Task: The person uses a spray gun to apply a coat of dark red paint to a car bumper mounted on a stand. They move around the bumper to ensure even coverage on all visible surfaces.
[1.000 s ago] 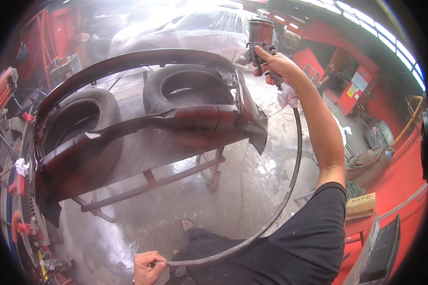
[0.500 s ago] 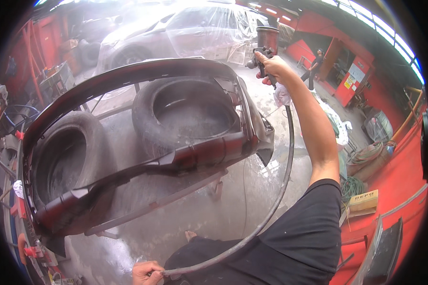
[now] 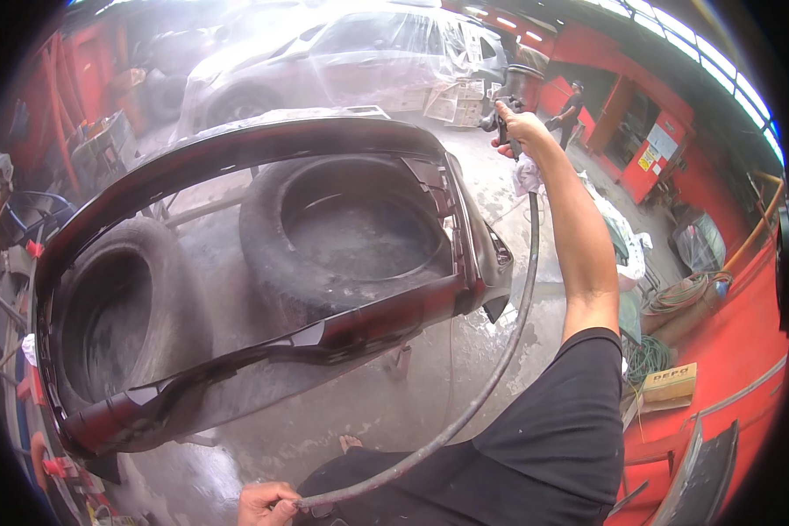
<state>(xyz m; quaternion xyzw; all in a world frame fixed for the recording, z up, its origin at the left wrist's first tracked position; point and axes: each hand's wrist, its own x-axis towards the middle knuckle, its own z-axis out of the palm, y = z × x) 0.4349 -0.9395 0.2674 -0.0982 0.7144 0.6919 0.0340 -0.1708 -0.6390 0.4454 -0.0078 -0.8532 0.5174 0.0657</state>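
Note:
My right hand (image 3: 524,133) is wrapped round a spray gun (image 3: 503,116) with a dark cup (image 3: 525,86) on top, held out at arm's length past the far right corner of a car bumper (image 3: 386,307). A whitish cloth (image 3: 527,175) is tied below the gun, where a dark hose (image 3: 510,351) hangs down and curves across my body. Low in the view, my left hand (image 3: 267,504) is closed on the hose. Dark and partly glossy, the bumper lies around two tyres (image 3: 263,230) (image 3: 162,289) on a stand. A pale mist hangs in the air.
Behind stands a car (image 3: 342,61) wrapped in clear plastic sheeting. A person (image 3: 570,114) is at the far right, near a red door (image 3: 653,153). Along the right lie coiled hoses (image 3: 679,294), a cardboard box (image 3: 669,387) and loose panels (image 3: 701,473).
My right hand and the spray gun have moved a little right and down, with the gun turned. The far person has shifted left. My left hand keeps hold of the hose.

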